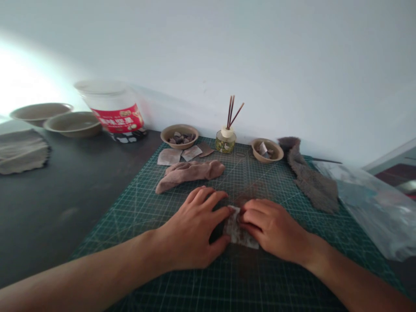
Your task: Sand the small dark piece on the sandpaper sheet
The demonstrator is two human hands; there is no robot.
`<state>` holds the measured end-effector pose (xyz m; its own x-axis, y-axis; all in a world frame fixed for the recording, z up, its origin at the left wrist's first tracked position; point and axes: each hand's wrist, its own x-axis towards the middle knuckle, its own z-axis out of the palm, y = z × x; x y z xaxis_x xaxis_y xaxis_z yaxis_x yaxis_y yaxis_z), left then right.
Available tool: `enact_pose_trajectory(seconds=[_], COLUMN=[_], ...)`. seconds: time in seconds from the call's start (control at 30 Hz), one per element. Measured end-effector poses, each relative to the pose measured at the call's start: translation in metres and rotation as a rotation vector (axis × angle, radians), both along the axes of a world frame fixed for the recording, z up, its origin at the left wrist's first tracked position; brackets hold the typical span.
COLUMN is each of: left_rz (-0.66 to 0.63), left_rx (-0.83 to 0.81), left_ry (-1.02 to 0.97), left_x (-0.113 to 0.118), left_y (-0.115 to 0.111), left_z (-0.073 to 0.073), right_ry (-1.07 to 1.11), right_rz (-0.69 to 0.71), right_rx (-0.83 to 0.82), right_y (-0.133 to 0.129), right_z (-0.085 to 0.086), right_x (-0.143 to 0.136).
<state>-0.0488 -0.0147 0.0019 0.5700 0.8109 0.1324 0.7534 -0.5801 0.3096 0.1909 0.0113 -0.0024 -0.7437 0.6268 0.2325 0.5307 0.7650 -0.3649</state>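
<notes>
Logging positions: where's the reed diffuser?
Head view, slightly right of centre: the reed diffuser stands by the wall, between a left bowl and a right bowl.

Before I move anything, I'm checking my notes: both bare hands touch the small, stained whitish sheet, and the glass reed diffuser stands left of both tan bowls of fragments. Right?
Not quite: the head view shows the diffuser between the left fragment bowl and right fragment bowl. Left hand and right hand do touch the sheet.

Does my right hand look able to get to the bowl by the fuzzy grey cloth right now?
Probably yes: only the green mat seems to lie between your right hand and the bowl, though that hand's fingers are on the pale patch.
</notes>
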Motion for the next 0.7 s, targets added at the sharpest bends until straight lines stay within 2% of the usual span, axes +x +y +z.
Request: enact_pose_trajectory(seconds=[0.07,0.2,0.27,0.43,0.57,0.7], left_rz=[0.016,0.05,0.06,0.037,0.024,0.014], left_rx=[-0.018,-0.027,-0.025,-0.077,-0.111,-0.126], left_ry=[-0.012,-0.026,-0.025,-0.043,-0.06,-0.051], left_x=[0.001,0.003,0.004,0.004,0.0,-0.002], left_y=[0.0,-0.002,-0.002,0.0,0.002,0.003], left_z=[-0.002,-0.006,-0.006,-0.001,0.002,0.002], right_ry=[0.005,-0.003,-0.005,0.035,0.013,-0.016], right_rz=[-0.031,0.052,0.024,-0.058,-0.015,0.012], right_rx=[-0.008,-0.048,-0.021,-0.038,-0.078,-0.021], right_y=[0.001,-0.001,0.001,0.009,0.001,-0.001], right_z=[0.0,0.0,-0.001,-0.002,-0.001,-0.001], right_x=[0.0,0.0,0.0,0.003,0.0,-0.001])
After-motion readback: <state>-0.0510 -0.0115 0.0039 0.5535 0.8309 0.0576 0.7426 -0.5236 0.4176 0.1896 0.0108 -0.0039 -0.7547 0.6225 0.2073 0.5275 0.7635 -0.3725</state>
